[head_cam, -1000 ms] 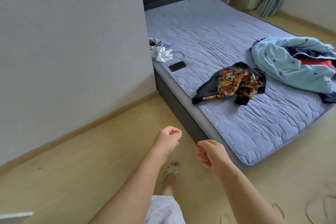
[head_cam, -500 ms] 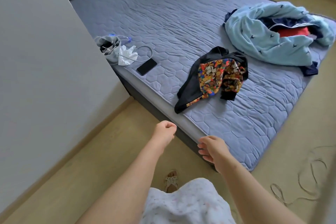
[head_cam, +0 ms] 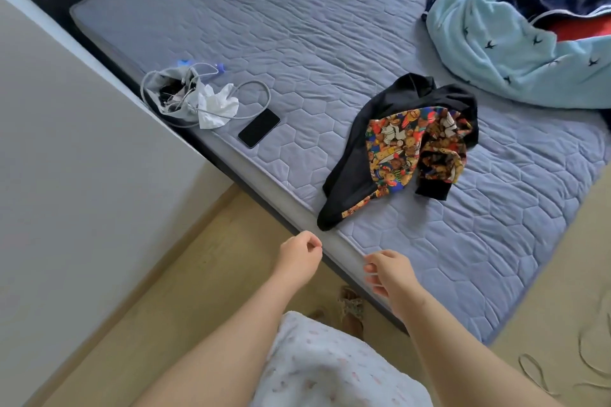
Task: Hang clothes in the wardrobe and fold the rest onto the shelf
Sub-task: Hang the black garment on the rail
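Observation:
A black garment with a colourful cartoon-print lining [head_cam: 400,149] lies crumpled near the bed's near edge. Farther right, a light blue garment with small dark birds [head_cam: 515,40] is heaped over dark blue and red clothes. My left hand [head_cam: 299,256] hovers at the mattress edge, fingers loosely curled and holding nothing. My right hand [head_cam: 388,271] hangs beside it over the mattress corner, fingers also loosely curled and empty. Both hands are just short of the black garment's lower tip.
The grey-blue quilted mattress [head_cam: 297,30] fills the view. A black phone [head_cam: 259,127], a cable, crumpled white tissue [head_cam: 216,106] and a grey pouch [head_cam: 165,97] lie near its left edge. A pale wall panel [head_cam: 76,175] stands left. Cords [head_cam: 591,353] lie on the floor at right.
I have stepped closer to the bed and the view has tilted down. Both hands have moved forward toward the mattress edge and the black garment. Nothing has been picked up.

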Motion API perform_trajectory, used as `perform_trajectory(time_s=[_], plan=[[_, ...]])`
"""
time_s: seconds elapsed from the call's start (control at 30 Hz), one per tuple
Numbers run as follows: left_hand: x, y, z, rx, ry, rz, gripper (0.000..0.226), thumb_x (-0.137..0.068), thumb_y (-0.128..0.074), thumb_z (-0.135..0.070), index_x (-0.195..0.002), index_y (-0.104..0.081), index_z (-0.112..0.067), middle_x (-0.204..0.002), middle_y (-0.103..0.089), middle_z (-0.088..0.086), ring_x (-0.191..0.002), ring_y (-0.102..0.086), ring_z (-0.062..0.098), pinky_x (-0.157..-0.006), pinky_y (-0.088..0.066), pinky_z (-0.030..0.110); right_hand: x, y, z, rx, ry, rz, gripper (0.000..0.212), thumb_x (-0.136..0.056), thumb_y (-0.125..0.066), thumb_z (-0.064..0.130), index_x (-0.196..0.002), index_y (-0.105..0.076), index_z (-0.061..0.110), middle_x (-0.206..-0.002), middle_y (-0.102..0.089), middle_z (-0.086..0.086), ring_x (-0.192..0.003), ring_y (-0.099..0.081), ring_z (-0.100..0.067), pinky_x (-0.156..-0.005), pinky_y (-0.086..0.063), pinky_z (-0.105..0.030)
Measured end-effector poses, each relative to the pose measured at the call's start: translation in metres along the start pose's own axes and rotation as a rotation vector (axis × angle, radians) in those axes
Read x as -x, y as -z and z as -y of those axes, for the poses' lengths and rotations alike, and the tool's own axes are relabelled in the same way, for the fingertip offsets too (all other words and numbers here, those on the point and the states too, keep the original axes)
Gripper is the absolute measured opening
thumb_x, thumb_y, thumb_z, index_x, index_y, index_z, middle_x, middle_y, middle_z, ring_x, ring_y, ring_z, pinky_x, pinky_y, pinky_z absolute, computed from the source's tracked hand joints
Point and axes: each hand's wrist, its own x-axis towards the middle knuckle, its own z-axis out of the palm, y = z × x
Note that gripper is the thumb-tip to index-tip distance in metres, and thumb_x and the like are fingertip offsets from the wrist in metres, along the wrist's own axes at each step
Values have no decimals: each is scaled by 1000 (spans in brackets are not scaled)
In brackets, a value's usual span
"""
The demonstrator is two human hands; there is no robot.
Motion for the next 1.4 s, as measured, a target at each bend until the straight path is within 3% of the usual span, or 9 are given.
perform_trajectory(time_s=[0.1,0.27,0.47,0.6,0.73,0.93,1.17,1.27,1.4], plan=[[-34,-13,-2,3,34,50,13,-94,-45,-19,-96,-58,-20,-101,-58,-2,-87,-50,12,-68,-38,21,-30,-4,8,-54,-62,-30,23,-94,-41,3,-108,-53,-11,-69,-41,-8,-55,-35,-14,-47,-27,-21],[-91,-34,1,23,119,89,14,-93,-44,-17,-90,-57,-20,-94,-56,-2,-79,-50,13,-56,-36,20,-72,-8,20,-154,-48,-80,15,-94,-45,8,-85,-56,10,-73,-50,-6,-58,-42,-15,-49,-32,-22],[-181,-70,8,-77,169,-9,10,-87,-49,-8,-93,-52,-16,-120,-41,6,-91,-43,19,-79,-37,25,-140,-14,8,-228,-124,-147,19,-94,-46,9,-79,-56,14,-74,-56,-5,-61,-50,-17,-53,-39,-25],[-231,-97,17,-128,148,29,52,-84,-59,-29,-131,-38,-19,-138,-27,1,-116,-43,23,-95,-41,35,-177,-15,-9,-274,-172,-191,20,-95,-46,8,-78,-56,14,-72,-56,-4,-60,-52,-16,-51,-40,-23],[-250,-125,26,-75,106,38,67,-87,-60,-31,-141,-24,-17,-147,-14,1,-126,-37,24,-92,-37,31,-196,-16,-27,-290,-214,-218,21,-94,-46,7,-76,-55,13,-67,-55,-3,-55,-48,-14,-41,-37,-17],[-237,-129,35,11,12,73,50,-95,-42,-13,-141,-29,-26,-136,-43,7,-118,-46,25,-87,-36,30,-196,-21,-40,-325,-258,-194,21,-94,-47,7,-75,-54,13,-64,-53,-2,-53,-47,-13,-39,-36,-15],[-192,-77,4,94,-83,47,30,-86,-44,-7,-113,-56,-15,-111,-53,6,-92,-45,16,-74,-34,26,-156,-6,-7,-319,-242,-133,17,-93,-49,8,-79,-55,13,-71,-54,-5,-58,-50,-17,-51,-38,-23],[-173,-47,-18,182,-114,58,17,-84,-48,-6,-91,-57,-18,-91,-57,2,-84,-49,18,-69,-36,27,-133,5,17,-334,-202,-98,15,-93,-50,10,-79,-55,13,-72,-56,-5,-58,-51,-17,-54,-40,-24],[-134,-9,-58,249,-147,75,24,-79,-51,-2,-66,-51,-22,-66,-51,-1,-70,-46,18,-66,-36,29,-92,23,45,-332,-135,-57,8,-92,-52,12,-86,-57,12,-74,-58,-4,-60,-54,-16,-55,-41,-24]])
